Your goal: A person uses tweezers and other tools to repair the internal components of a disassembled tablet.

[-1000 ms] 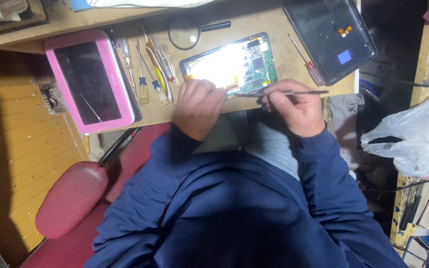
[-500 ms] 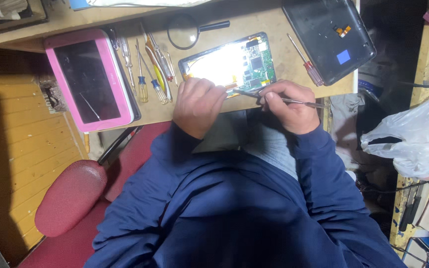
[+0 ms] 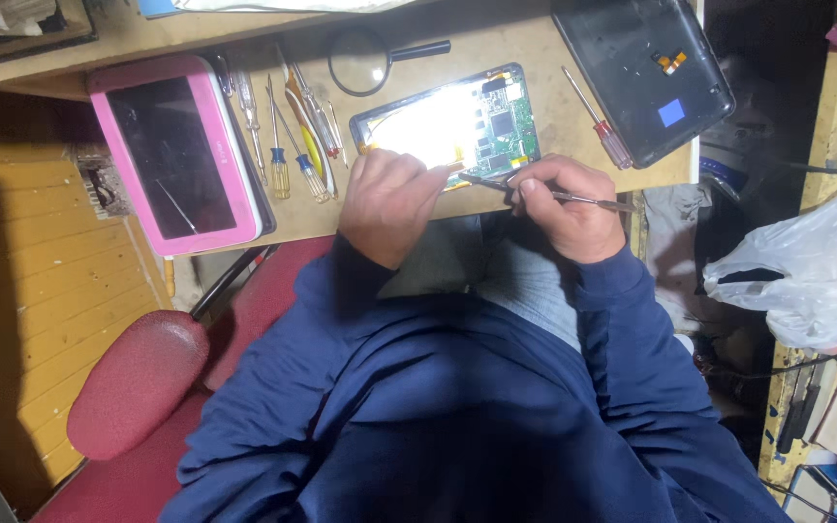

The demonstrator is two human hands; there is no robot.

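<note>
Green circuit board (image 3: 498, 124) now meets the lowered tweezers (image 3: 535, 191), pinched by the right hand (image 3: 566, 205); left hand (image 3: 389, 199) fingers press the opened tablet (image 3: 443, 126).

opened tablet (image 3: 448, 126) glare-washed, tool (image 3: 554, 194) tip tiny

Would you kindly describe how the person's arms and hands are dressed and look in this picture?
Both arms are covered by long dark navy blue sleeves of a soft, sweatshirt-like top, reaching down to the wrists with plain cuffs. The left hand and right hand are bare: no gloves show, and no rings, watch or wristband can be made out. No markings or logos are visible on the sleeves.
</note>
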